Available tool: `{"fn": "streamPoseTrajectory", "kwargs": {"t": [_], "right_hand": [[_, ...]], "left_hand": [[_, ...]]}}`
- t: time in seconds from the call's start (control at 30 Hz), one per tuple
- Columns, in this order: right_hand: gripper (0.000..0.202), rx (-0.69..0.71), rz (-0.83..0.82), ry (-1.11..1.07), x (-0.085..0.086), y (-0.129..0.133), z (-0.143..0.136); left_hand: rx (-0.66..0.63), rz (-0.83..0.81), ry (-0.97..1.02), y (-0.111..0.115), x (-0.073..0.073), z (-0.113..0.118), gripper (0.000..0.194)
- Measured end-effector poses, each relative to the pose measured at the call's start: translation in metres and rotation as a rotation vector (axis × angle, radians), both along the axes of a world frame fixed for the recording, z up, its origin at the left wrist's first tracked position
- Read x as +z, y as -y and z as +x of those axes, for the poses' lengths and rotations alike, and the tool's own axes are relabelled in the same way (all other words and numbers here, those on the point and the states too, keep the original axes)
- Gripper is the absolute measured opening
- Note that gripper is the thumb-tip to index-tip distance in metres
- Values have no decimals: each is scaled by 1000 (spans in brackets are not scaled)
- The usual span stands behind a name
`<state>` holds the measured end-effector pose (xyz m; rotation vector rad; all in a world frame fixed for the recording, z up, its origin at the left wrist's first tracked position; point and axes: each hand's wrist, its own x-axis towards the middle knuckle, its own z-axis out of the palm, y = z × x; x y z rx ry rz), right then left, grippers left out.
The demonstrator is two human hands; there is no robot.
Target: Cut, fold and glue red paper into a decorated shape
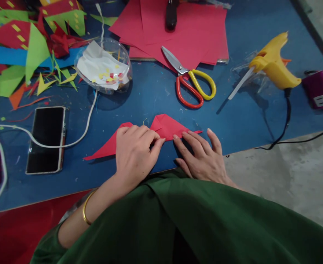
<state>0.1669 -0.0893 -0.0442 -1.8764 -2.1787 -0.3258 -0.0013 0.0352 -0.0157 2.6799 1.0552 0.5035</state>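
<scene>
Folded red paper (168, 127) lies along the front of the blue table, with a pointed tip at each end. My left hand (135, 148) is closed over its middle, thumb and forefinger pinching the lower edge and covering part of it. On the paper's right part, the fingertips of my right hand (201, 154) rest spread along the bottom edge. A short thin string loop shows just above my left knuckles. Scissors (180, 69) with one red and one yellow handle lie half apart beyond the paper.
Red sheets (188, 35) are stacked at the back. A yellow glue gun (274, 62) stands at right, its cord crossing the table edge. At left are a clear bowl (125, 79) of scraps, a phone (46, 135) under a white cable, and green and red cutouts (37, 55).
</scene>
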Motion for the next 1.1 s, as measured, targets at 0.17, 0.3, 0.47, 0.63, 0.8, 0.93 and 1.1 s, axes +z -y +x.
{"fn": "streamPoseTrajectory", "kwargs": {"t": [0.17,0.3,0.47,0.63,0.8,0.93,1.1], "right_hand": [[50,8,-28,11,1,-1,0],[48,10,-20,2,3,-2,0],[46,137,-14,-27,3,-9,-4],[50,211,-9,-23,1,-16,-10],[45,187,35,38,6,-20,-12],[44,178,27,29,10,-27,-12],[43,179,7,23,15,-38,-15]], "left_hand": [[17,10,2,0,1,-6,23],[43,-3,-3,1,2,-11,22],[79,-16,23,4,1,-16,21],[74,-8,49,5,-3,-17,22],[68,-19,35,4,-4,-19,22],[65,31,7,0,-3,-16,21],[83,78,-29,-3,-3,-14,22]]}}
